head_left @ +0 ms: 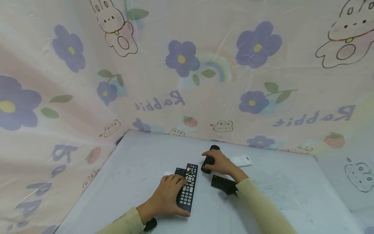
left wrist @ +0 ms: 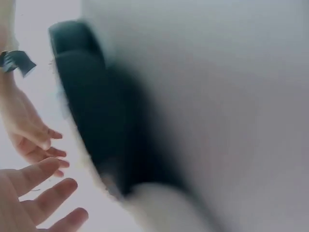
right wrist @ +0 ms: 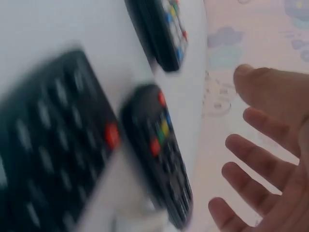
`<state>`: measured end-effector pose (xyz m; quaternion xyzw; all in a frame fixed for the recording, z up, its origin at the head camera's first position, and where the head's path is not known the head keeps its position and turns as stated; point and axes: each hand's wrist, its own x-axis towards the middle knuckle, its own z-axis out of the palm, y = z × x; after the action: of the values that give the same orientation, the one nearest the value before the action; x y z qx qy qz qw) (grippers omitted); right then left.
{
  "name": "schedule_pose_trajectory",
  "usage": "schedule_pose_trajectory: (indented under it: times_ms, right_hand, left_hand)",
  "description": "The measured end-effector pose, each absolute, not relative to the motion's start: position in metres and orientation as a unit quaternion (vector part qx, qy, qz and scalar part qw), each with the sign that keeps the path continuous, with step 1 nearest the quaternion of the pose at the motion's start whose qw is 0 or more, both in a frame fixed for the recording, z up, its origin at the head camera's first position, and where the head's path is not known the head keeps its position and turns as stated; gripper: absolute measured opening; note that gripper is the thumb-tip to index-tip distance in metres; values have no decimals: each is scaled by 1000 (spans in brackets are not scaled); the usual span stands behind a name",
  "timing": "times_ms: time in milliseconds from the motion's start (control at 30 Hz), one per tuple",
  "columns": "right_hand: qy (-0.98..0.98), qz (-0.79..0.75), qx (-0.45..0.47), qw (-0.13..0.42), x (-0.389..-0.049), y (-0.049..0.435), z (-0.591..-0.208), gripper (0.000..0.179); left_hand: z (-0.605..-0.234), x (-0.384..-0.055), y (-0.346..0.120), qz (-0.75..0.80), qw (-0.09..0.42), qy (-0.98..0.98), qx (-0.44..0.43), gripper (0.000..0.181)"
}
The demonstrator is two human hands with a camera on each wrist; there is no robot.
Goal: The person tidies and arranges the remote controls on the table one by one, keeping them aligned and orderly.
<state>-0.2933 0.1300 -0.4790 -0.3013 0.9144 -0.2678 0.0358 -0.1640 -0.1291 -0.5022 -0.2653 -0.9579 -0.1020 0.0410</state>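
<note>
In the head view my left hand [head_left: 166,196] is over the left side of a long black remote control [head_left: 188,188], thumb near its bottom end. A second black remote [head_left: 180,171] lies beside it, partly covered by that hand. In the left wrist view the fingers [left wrist: 50,200] are extended, and a large dark shape is too blurred to name. My right hand [head_left: 220,163] is over a black remote with a rounded end [head_left: 214,147]. The right wrist view shows its fingers spread, apart from the remote [right wrist: 164,154] with red and coloured buttons.
Another black remote [head_left: 219,182] lies below the right wrist. A white remote [head_left: 242,161] lies beyond the right hand, partly hidden by it. All rest on a white-covered table [head_left: 292,191]. A patterned curtain [head_left: 210,104] stands along the back and left edges.
</note>
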Motion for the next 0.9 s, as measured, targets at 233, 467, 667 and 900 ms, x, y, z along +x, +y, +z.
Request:
schedule_pose_trajectory:
  times_ms: [233, 467, 667, 900]
  right_hand:
    - [919, -261, -295, 21, -316, 160, -462, 51]
    - [913, -286, -288, 34, -340, 177, -462, 57]
    - [913, -283, -289, 52, -355, 186, -470, 63]
    - [921, -280, -257, 88, -366, 194, -476, 66]
  left_hand:
    - [-473, -186, -103, -132, 73, -954, -261, 83]
    - [-467, -221, -72, -173, 68, -957, -221, 71]
    - [-476, -241, -48, -236, 3, -960, -149, 69]
    - [-496, -262, -36, -224, 13, -968, -109, 74]
